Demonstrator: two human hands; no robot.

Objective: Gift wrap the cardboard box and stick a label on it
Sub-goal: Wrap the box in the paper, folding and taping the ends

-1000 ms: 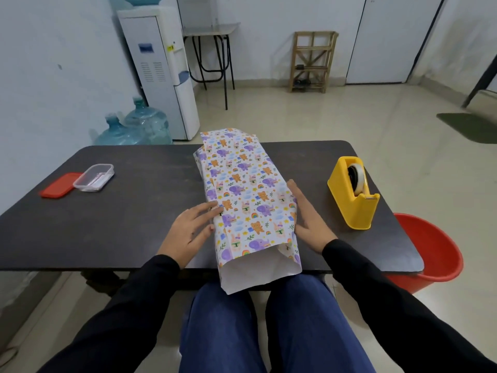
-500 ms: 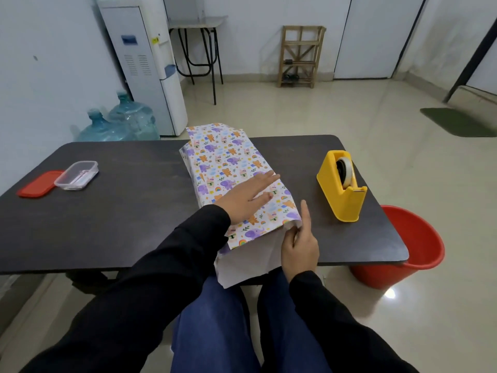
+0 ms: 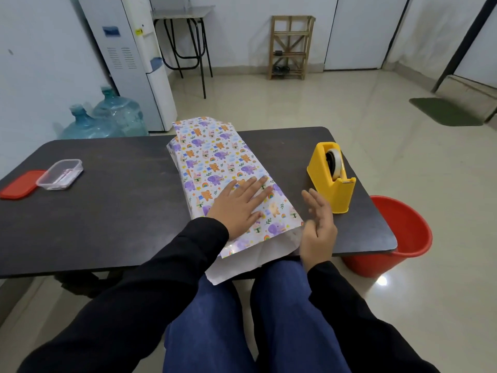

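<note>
Shiny wrapping paper with purple elephants, orange bears and rainbows [image 3: 215, 154] is folded over a long shape on the dark smooth bench [image 3: 121, 211]. The cardboard box is most likely under it, but the paper hides it all.

The left hand [image 3: 238, 208] lies flat on top of the paper. Its fingers are straight and spread and press the fold down. Its grip is open and holds nothing. The right hand [image 3: 318, 227] hangs in the air just beside the paper's right edge. Its fingers are loose and apart, so its grip is open too.

The long way of the parcel runs away from both hands and leans a little to the left. The near end is an open paper mouth, plain white inside. It sticks out over the bench edge, between the two wrists.

The yellow plastic tape holder with a roll of tape [image 3: 326, 181] stands just past the right hand's fingertips, a bit to the right. So the right hand is the nearer one to pull tape, I think, while the left holds the fold shut. The paper looks thin and slippery, and it could spring open if the press lets go.
</note>
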